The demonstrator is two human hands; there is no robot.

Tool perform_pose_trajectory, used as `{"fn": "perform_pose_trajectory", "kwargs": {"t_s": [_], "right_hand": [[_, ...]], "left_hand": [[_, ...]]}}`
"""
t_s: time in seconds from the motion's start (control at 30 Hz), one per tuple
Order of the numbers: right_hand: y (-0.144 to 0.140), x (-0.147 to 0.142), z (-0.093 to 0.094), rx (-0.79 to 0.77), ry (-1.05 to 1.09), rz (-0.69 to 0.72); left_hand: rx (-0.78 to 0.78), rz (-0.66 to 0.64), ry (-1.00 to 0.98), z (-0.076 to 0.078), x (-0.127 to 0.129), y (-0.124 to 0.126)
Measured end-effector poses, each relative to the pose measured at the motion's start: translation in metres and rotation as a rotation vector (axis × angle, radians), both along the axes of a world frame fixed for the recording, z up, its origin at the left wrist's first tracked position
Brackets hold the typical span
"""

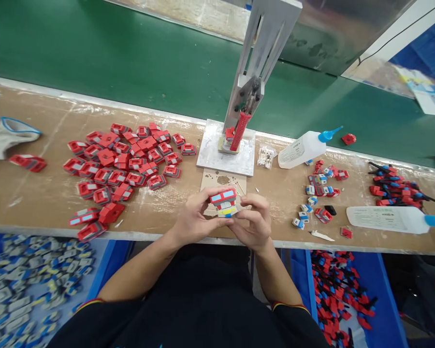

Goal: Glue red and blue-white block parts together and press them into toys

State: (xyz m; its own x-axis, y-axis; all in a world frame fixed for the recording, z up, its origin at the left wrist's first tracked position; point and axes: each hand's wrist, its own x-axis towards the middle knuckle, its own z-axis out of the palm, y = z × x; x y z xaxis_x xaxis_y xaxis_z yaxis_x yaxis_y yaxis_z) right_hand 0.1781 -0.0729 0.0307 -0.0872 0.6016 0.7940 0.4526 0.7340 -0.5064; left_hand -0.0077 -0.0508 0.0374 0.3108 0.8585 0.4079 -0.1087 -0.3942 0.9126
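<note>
Both hands hold one small plastic toy part above the front of the bench. It is red on top with two light blue windows, and white, yellow and blue below. My left hand is closed on its left side, thumb along the bottom. On the other side my right hand pinches it between thumb and fingers. Just beyond stands a hand press with a red lever grip over its metal base plate. A stained card lies in front of the plate, partly covered by my hands.
Many red toy parts are heaped left of the press. Cotton swabs, white glue bottles and small blue-white parts lie to the right. Blue bins of parts flank me below the bench. A green belt runs behind.
</note>
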Motion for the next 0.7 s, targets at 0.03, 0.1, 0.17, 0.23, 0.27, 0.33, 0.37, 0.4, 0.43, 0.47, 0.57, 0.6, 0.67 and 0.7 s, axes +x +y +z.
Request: {"fn": "perform_pose_trajectory", "kwargs": {"t_s": [0.03,0.1,0.17,0.23,0.27,0.33,0.37,0.4,0.43,0.47,0.57,0.6,0.67,0.7], "right_hand": [[0.000,0.005,0.003,-0.081,0.036,0.069],[0.001,0.013,0.008,-0.258,0.087,0.233],[0.002,0.016,0.012,-0.382,0.081,0.397],[0.002,0.015,0.014,-0.417,0.081,0.465],[0.002,0.013,0.015,-0.411,0.100,0.460],[0.000,0.008,0.016,-0.380,0.147,0.413],[-0.002,0.006,0.015,-0.369,0.160,0.394],[-0.004,0.005,0.015,-0.362,0.167,0.380],[-0.006,0.004,0.014,-0.361,0.170,0.371],[-0.008,0.003,0.013,-0.364,0.171,0.364],[-0.013,0.001,0.007,-0.421,0.185,0.338],[-0.013,0.000,0.004,-0.456,0.193,0.335],[-0.010,-0.002,-0.003,-0.527,0.221,0.344],[-0.005,-0.001,-0.005,-0.558,0.226,0.360]], "left_hand": [[0.091,-0.012,0.041,0.003,-0.005,0.003],[0.270,-0.065,0.116,0.010,-0.013,0.008],[0.417,-0.099,0.158,0.017,-0.015,0.011],[0.511,-0.080,0.167,0.023,-0.013,0.012],[0.535,-0.061,0.166,0.025,-0.011,0.012],[0.569,-0.031,0.164,0.029,-0.009,0.012],[0.581,-0.019,0.169,0.031,-0.009,0.011],[0.589,-0.008,0.182,0.032,-0.009,0.010],[0.593,0.002,0.200,0.033,-0.010,0.009],[0.594,0.009,0.218,0.033,-0.010,0.008],[0.578,0.033,0.256,0.030,-0.010,0.003],[0.572,0.042,0.259,0.027,-0.010,0.003],[0.539,0.051,0.266,0.020,-0.012,0.005],[0.510,0.045,0.275,0.016,-0.014,0.009]]}}
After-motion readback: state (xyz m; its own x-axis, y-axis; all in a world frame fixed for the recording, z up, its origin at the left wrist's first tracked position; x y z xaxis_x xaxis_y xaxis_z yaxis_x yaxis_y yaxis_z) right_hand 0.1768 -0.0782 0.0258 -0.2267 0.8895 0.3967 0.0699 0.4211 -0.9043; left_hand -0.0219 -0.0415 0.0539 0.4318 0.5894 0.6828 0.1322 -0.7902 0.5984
